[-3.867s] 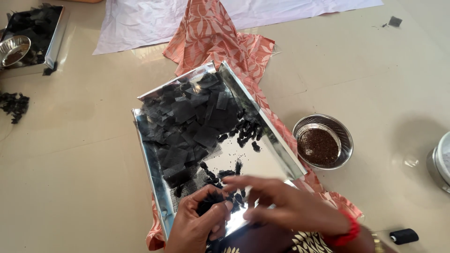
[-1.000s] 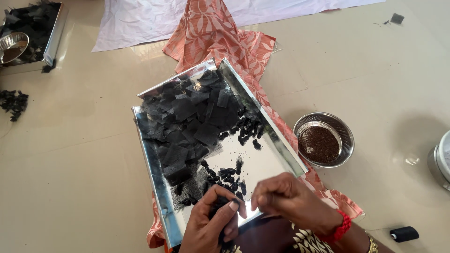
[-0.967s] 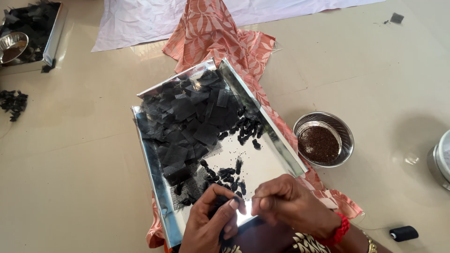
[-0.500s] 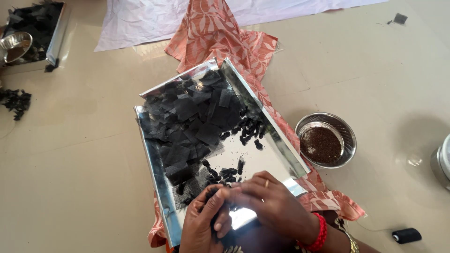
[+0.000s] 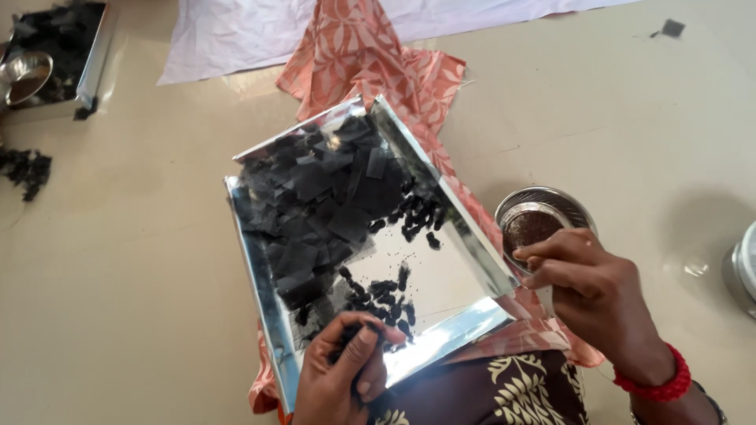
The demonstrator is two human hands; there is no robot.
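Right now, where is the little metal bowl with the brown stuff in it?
The small metal bowl sits on the floor just right of the shiny tray, under the right hand's fingertips.

Black paper squares (image 5: 315,197) fill a silver tray (image 5: 465,236) on orange leaf-patterned cloth (image 5: 370,55).
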